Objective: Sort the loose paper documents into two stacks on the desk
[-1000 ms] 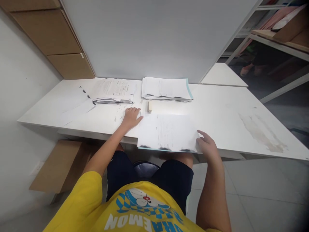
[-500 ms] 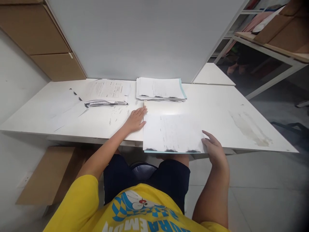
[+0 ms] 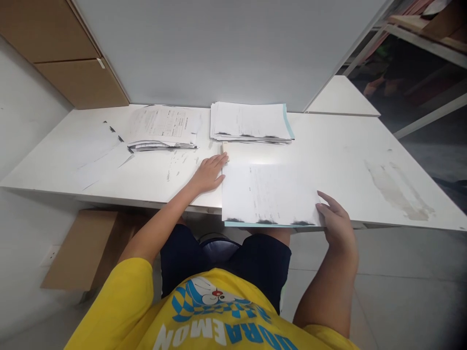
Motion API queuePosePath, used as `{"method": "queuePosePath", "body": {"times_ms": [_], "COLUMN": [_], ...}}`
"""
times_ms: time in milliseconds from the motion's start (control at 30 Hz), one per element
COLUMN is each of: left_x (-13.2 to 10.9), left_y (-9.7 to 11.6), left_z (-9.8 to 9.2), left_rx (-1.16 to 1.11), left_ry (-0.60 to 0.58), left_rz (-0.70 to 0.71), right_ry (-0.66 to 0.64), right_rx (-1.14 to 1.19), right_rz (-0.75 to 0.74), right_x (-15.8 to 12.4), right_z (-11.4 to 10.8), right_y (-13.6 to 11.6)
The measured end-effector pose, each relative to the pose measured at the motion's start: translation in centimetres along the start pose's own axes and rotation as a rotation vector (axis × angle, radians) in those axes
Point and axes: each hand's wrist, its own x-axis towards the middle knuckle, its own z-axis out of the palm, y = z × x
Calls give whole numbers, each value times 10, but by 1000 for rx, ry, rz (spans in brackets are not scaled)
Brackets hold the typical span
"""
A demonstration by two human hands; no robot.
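A printed sheet (image 3: 268,192) with dark smudges along its near edge lies at the desk's front, a light-blue edge showing beneath it. My left hand (image 3: 210,172) rests flat with fingers stretched at the sheet's left side. By its fingertips is a small cream-coloured strip (image 3: 225,146), mostly hidden. My right hand (image 3: 338,221) has the sheet's right edge between thumb and fingers, near the front corner. Behind the sheet sits a stack of papers (image 3: 248,120) with a light-blue edge. A second, looser pile of papers (image 3: 160,127) is to its left, its pages slightly fanned.
The white desk (image 3: 335,160) has dark marks on the left and a brownish stain at right. A grey panel (image 3: 226,53) rises behind it. Cardboard boxes (image 3: 83,85) stand at the back left, and another cardboard box (image 3: 78,248) is below the desk.
The whole view has shifted slightly, so the desk and papers appear further up and right. Both hands keep their places at the sheet's sides.
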Motion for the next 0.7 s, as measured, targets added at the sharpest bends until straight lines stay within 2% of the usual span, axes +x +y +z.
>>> {"method": "queuePosePath", "body": {"times_ms": [233, 533, 700], "left_x": [0, 3, 2], "left_y": [3, -1, -1], "left_z": [-2, 3, 4], "left_rx": [62, 91, 86], "left_ry": [-9, -4, -3], "left_rz": [8, 31, 12], "right_ry": [11, -22, 29], "right_rx": [47, 13, -152], "right_rz": [29, -24, -64], "right_x": [-3, 1, -15], "right_z": [1, -2, 9], "right_y": [-1, 10, -7]}}
